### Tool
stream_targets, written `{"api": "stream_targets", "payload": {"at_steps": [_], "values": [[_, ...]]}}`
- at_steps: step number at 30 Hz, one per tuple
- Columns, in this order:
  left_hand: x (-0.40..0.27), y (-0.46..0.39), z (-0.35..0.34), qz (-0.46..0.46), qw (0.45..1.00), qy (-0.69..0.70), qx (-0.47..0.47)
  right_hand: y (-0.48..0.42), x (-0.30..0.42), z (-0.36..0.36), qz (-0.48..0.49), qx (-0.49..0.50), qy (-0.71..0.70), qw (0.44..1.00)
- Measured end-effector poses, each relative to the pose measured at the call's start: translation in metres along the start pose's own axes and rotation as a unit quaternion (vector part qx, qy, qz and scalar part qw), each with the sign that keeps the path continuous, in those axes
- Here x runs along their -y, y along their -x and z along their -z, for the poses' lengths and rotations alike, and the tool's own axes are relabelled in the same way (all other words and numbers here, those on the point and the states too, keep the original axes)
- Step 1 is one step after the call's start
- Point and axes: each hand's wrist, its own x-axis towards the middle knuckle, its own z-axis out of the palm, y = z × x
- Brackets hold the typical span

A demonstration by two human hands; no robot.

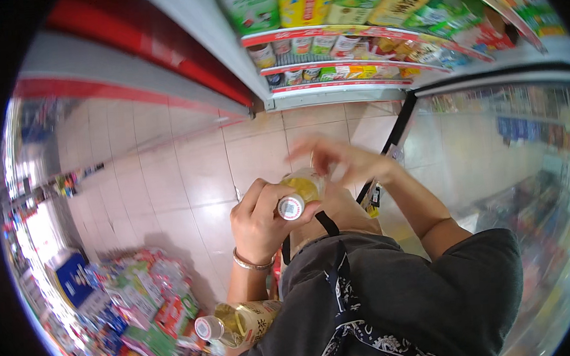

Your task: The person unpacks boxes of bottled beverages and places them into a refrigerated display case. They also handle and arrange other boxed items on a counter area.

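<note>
My left hand, with a bracelet at its wrist, grips a clear plastic drink bottle holding yellowish liquid. The bottle's white cap faces up towards me and bears a printed code. Beside the bottle, on its far right side, my right hand is blurred by motion. Its fingers look spread, and I see nothing held in them. A second bottle of yellowish drink, with a label and white cap, lies tucked between my left forearm and my body.
In front stands a display fridge with shelves of bottles and cartons. Its black-framed glass door stands open at my right. Another glass front with a red strip is on the left. Packaged goods are piled on the tiled floor at lower left.
</note>
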Motion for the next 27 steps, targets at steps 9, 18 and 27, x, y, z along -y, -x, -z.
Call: {"api": "stream_targets", "payload": {"at_steps": [9, 18, 27], "values": [[-0.011, -0.012, -0.012, -0.05, 0.991, 0.126, -0.016, 0.04, -0.027, 0.027, -0.083, -0.274, 0.28, 0.916], [-0.009, -0.039, -0.051, -0.157, 0.974, 0.143, 0.076, 0.06, -0.147, 0.212, 0.03, -0.605, 0.34, 0.72], [-0.02, -0.047, -0.068, -0.116, 0.983, 0.116, 0.076, 0.029, -0.14, 0.262, -0.03, -0.552, 0.419, 0.72]]}}
